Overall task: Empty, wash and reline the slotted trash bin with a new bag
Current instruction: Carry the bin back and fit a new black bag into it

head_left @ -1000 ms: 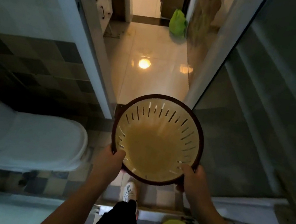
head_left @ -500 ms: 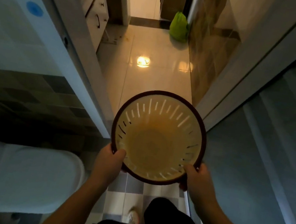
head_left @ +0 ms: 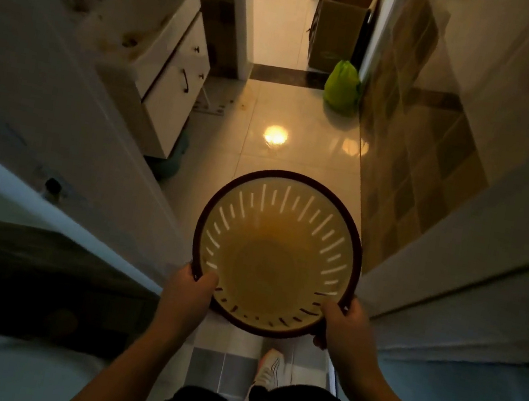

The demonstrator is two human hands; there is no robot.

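Note:
I hold the slotted trash bin (head_left: 276,257) in front of me, its mouth facing up at the camera. It is cream inside with a dark brown rim, and it has no bag or contents in it. My left hand (head_left: 188,289) grips the near-left rim with the thumb inside. On the near-right rim sits my right hand (head_left: 341,327), closed around the edge. A tied green bag (head_left: 342,86) lies on the glossy floor ahead, by the right wall.
I stand in a doorway between a white door frame (head_left: 141,181) on the left and a frame (head_left: 420,259) on the right. A white drawer cabinet (head_left: 174,82) lines the hallway's left side. A cardboard box (head_left: 342,25) stands beyond the green bag.
I have stepped forward through the doorway with the bin; the toilet and yellow-green lid have left view, and the hallway, cabinet and cardboard box now show. Both grips are unchanged.

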